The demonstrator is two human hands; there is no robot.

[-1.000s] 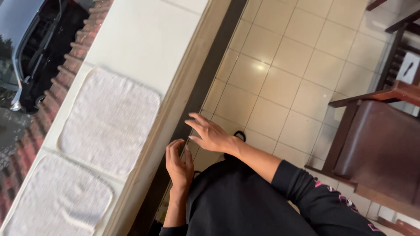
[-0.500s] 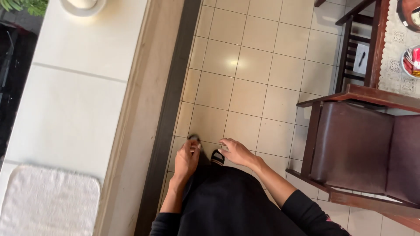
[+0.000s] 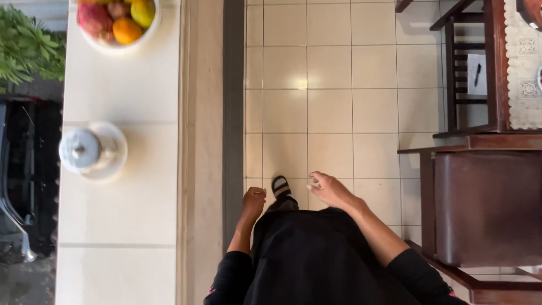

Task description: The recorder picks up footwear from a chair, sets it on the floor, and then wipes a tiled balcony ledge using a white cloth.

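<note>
Plants: green leafy foliage (image 3: 25, 48) fills the top left corner, beyond the counter's outer edge.
Counter: a long pale tiled counter (image 3: 121, 214) runs up the left side of the view, with a dark strip along its foot.
Fruit bowl: a white bowl of red, orange and yellow fruit (image 3: 117, 21) stands at the far end of the counter.
Lidded pot: a white pot with a knobbed lid (image 3: 84, 149) sits on a white saucer (image 3: 113, 166) near the counter's outer edge, well apart from the bowl.
Left hand: the left hand (image 3: 253, 202) hangs beside the counter's foot, fingers curled loosely inward, holding nothing that shows.
Foot: a foot in a black sandal (image 3: 281, 188) is planted on the tiled floor (image 3: 333, 107) between the two hands.
Right hand: the right hand (image 3: 330, 191) is held out over the floor, fingers spread, empty as far as can be seen.
Chair: a dark wooden chair with a brown seat (image 3: 485, 206) stands just right of the right arm.
Table: a wooden table with a lace cloth (image 3: 522, 85) lies at the upper right.
</note>
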